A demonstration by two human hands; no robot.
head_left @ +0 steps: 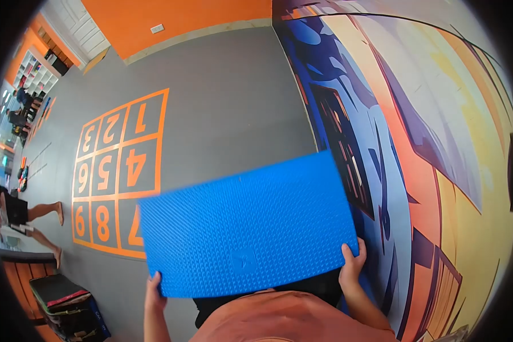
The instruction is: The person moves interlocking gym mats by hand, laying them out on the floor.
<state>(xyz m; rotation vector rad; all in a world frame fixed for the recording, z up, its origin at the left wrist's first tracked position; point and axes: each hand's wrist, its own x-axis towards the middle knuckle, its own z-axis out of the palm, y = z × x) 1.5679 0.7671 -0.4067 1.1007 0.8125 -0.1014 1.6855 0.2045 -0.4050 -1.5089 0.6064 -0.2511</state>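
A blue textured foam mat [239,222] is held out in front of my body, spanning from one hand to the other. My left hand [155,289] grips its lower left corner, thumb on the near face. At the lower right edge, my right hand [353,263] is closed on the mat, with the fingers partly behind it. A small square logo is pressed into the surface near the bottom edge. The mat covers part of the orange number grid [119,171] on the grey floor.
A painted mural wall [416,142] rises close on my right. An orange wall [182,17] stands ahead. At left, a person walks barefoot [45,211] beside the grid. A dark bag [68,308] sits at lower left; more people [23,108] are farther back.
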